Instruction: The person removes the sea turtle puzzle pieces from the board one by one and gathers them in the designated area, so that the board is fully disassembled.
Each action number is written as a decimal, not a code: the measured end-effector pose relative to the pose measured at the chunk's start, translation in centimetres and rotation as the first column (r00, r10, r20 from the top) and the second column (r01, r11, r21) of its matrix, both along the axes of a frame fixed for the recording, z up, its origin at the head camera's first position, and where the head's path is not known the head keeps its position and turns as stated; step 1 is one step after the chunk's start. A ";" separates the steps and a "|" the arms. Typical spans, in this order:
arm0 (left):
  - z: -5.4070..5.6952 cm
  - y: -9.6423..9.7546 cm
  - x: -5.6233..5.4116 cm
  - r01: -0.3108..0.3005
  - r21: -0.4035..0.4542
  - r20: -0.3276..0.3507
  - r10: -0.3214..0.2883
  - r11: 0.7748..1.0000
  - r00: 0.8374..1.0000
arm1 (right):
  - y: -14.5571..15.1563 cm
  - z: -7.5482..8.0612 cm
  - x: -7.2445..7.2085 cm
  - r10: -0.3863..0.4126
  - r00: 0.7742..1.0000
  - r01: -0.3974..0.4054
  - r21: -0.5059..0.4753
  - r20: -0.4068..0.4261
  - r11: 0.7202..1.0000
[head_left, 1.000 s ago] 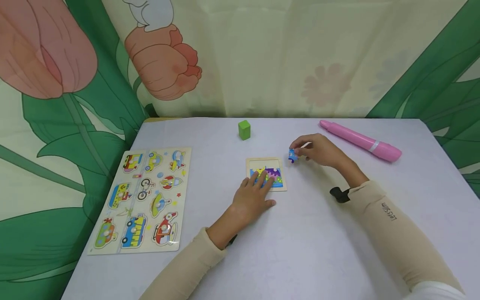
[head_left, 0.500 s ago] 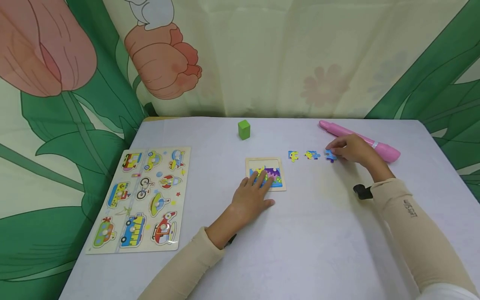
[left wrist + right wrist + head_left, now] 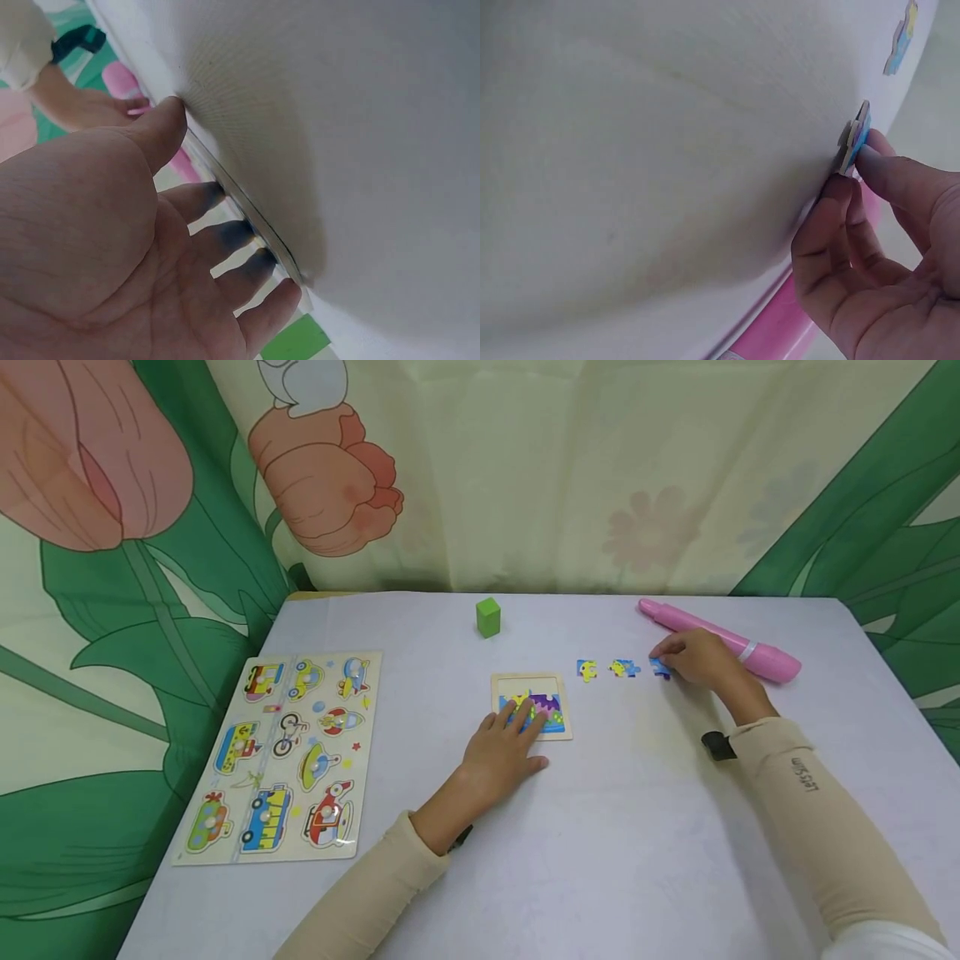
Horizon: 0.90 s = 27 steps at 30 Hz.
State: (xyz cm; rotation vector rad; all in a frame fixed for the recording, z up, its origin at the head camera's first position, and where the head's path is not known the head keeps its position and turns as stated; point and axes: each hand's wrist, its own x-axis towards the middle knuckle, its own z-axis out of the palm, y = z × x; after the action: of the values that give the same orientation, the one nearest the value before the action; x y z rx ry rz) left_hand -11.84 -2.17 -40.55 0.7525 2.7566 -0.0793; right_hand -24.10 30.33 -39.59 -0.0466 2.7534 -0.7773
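In the head view, my left hand (image 3: 501, 760) lies with spread fingers on a small wooden jigsaw tray (image 3: 528, 678), its lower half filled with a colourful picture. The left wrist view shows those fingertips (image 3: 289, 292) on the thin tray's surface. My right hand (image 3: 697, 658) pinches a blue jigsaw piece (image 3: 659, 668) between thumb and fingers; the right wrist view shows this piece (image 3: 857, 142) edge-on, tilted at the table surface. Left of it, two yellow-and-blue pieces, one nearer the tray (image 3: 587, 671) and one in the middle (image 3: 624, 668), lie apart in a row.
A large vehicle peg puzzle board (image 3: 281, 760) lies at the left of the white table. Near the back stands a green block (image 3: 488, 618). A pink marker-shaped object (image 3: 723, 639) lies just behind my right hand. A printed curtain (image 3: 540, 477) hangs behind the table.
My right hand has moved right from beside the tray to the rightmost piece. Two pieces now show in the row where it was. My left hand has stayed on the tray.
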 end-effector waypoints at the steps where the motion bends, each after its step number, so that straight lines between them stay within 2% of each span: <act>1: 0.0 0.0 0.0 -0.002 0.002 -0.001 0.002 1.000 1.000 | 0.0 0.0 0.0 0.002 1.000 -0.002 0.001 -0.004 1.000; 5: -0.2 0.0 -0.1 -0.001 0.011 -0.001 0.001 1.000 1.000 | -0.2 0.0 0.3 0.000 1.000 0.000 -0.001 -0.026 1.000; 8: -0.3 -0.1 -0.1 0.002 0.012 0.001 -0.002 1.000 1.000 | -1.2 0.3 0.6 0.032 0.998 -0.033 -0.005 -0.063 0.999; 12: -0.2 -0.2 0.0 -0.002 0.010 -0.002 0.002 1.000 1.000 | -4.7 0.7 0.7 0.166 0.979 -0.169 -0.021 -0.122 0.985; 17: -0.3 -0.3 0.0 -0.011 0.010 -0.014 0.011 1.000 1.000 | -10.3 0.3 0.9 0.345 0.924 -0.360 -0.072 -0.168 0.930; 21: -0.3 -0.3 0.0 -0.020 0.032 -0.014 0.020 0.999 1.000 | -13.6 -0.3 0.7 0.414 0.898 -0.430 -0.095 -0.150 0.898; 27: -0.4 -0.4 0.1 -0.006 0.038 -0.003 0.006 0.999 1.000 | -15.8 -0.9 0.4 0.431 0.897 -0.439 -0.101 -0.093 0.893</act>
State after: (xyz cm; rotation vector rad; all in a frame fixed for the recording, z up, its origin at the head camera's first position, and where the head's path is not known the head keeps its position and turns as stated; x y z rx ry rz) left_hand -11.76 -2.53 -40.94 0.7545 2.7700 -0.0270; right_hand -23.68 14.57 -40.52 -0.7033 2.6003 -0.8178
